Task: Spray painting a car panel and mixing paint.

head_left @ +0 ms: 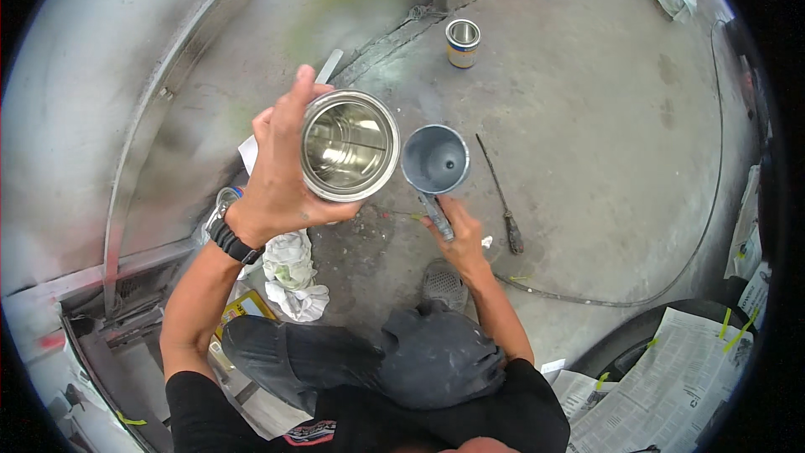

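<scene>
My left hand grips an open shiny metal can, tilted so its empty-looking inside faces me. Right beside the can's rim is a grey funnel-shaped cup. My right hand holds the grey handle below that cup. The can and the cup are close together, nearly touching. A black watch sits on my left wrist. I am crouched over a concrete floor, with my knee and a shoe below the hands.
A small open tin stands on the floor further away. A long screwdriver lies right of the cup. White rags lie at the left. A thin cable curves across the floor. Newspaper masks a car part at lower right.
</scene>
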Demonstrator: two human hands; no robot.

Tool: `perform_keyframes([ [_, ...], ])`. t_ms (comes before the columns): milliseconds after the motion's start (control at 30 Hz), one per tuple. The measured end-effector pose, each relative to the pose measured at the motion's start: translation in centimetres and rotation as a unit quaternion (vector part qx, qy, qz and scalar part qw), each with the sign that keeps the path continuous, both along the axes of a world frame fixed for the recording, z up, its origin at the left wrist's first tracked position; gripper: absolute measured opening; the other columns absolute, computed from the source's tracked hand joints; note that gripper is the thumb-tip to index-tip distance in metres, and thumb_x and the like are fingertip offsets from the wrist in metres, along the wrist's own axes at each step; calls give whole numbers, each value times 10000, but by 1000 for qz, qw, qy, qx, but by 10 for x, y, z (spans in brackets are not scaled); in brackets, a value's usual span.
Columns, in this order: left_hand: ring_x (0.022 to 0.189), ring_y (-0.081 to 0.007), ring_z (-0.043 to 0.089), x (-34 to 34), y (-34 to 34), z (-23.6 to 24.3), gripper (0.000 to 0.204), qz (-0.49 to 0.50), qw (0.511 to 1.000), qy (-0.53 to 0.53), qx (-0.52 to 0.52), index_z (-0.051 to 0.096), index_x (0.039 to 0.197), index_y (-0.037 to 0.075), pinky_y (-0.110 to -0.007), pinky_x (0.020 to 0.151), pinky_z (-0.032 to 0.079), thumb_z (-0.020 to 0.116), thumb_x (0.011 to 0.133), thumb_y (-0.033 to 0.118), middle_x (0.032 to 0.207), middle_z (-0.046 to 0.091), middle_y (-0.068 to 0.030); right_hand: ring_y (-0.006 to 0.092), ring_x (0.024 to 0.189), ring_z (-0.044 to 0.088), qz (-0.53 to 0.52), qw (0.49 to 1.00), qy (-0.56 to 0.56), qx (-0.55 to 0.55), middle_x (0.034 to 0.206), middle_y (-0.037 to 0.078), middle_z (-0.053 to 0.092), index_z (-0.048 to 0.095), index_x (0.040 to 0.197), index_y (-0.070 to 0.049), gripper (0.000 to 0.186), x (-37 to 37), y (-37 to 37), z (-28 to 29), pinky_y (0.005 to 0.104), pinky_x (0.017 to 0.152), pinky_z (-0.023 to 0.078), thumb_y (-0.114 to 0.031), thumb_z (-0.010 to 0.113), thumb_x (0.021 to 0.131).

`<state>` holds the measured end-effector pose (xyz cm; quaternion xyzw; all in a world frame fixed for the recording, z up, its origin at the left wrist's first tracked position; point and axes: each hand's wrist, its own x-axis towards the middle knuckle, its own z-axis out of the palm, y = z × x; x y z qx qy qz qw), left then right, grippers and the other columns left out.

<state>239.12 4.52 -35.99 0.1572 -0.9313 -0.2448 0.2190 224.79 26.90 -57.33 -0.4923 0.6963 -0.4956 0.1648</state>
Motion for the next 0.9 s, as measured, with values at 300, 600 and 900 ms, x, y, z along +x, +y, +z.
perform_keyframes([
  [300,1269,-290,497,-16,16,18,1305,-17,986,-106,-124,241,1577,165,-484,965,315,919,461,182,1424,480,-104,341,823,694,14,999,-27,31,1000,175,683,597,1290,-27,556,8,-5,12,403,680,557,-140,825,796],
  [600,1262,-307,500,-23,22,25,1313,-24,977,-155,-147,259,1573,175,-491,958,313,936,448,180,1371,495,-119,318,833,707,9,999,-31,34,1012,168,690,599,1286,-30,566,9,-6,12,396,663,561,-142,835,783],
  [900,1245,-317,509,-30,27,27,1285,-28,975,-168,-146,292,1570,190,-513,952,323,938,460,173,1319,499,-109,329,839,714,11,999,-29,40,1029,173,693,604,1278,-27,551,10,-5,9,401,654,565,-151,829,790],
])
